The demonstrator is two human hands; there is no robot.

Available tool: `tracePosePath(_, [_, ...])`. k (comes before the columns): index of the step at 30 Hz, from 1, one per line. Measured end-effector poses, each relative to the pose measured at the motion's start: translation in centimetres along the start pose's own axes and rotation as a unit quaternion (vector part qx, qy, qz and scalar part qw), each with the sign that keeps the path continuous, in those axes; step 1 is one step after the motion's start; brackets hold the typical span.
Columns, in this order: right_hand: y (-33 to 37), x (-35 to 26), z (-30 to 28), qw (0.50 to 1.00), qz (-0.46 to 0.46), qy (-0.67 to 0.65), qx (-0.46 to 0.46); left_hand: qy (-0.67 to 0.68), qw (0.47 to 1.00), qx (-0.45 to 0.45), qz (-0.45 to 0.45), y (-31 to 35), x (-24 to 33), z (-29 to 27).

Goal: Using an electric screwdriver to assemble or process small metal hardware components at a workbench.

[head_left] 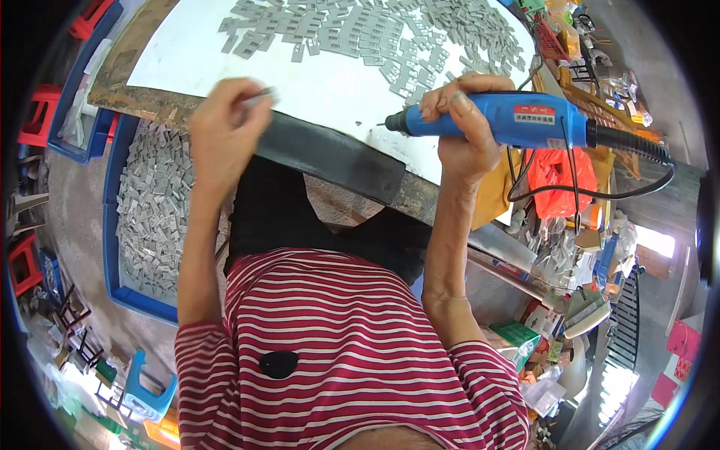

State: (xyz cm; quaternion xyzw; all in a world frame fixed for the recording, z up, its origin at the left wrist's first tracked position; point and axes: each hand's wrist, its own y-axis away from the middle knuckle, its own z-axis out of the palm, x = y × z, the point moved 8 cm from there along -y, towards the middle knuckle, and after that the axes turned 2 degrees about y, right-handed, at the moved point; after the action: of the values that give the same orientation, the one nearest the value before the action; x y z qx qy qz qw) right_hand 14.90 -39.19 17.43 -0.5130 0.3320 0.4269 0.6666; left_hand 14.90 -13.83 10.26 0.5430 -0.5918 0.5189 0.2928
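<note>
My right hand is wrapped round a blue corded electric screwdriver, held level above the white work surface. Its thin dark bit points left, toward my other hand. Near the table's front edge, my left hand is closed in a pinch and slightly blurred. A small grey metal piece shows between its fingertips, its details smeared. Many similar flat grey metal pieces with holes lie spread across the far part of the surface, some in rows and others heaped at the right.
A blue bin full of small grey pieces stands on the floor at left. A dark strip runs along the table edge by my lap. The black cable loops at right near a red plastic bag. Red stools stand far left.
</note>
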Motion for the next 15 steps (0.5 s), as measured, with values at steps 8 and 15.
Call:
tracePosePath(8, [0.3,0.5,0.1,1.000,0.014,0.014,-0.003,-0.260,0.959,0.053,-0.102,6.9,-10.2,-16.9])
tracePosePath(15, [0.4,1.1,-0.3,1.000,0.030,0.003,0.006,-0.274,0.958,0.080,-0.030,8.1,-9.7,-15.8])
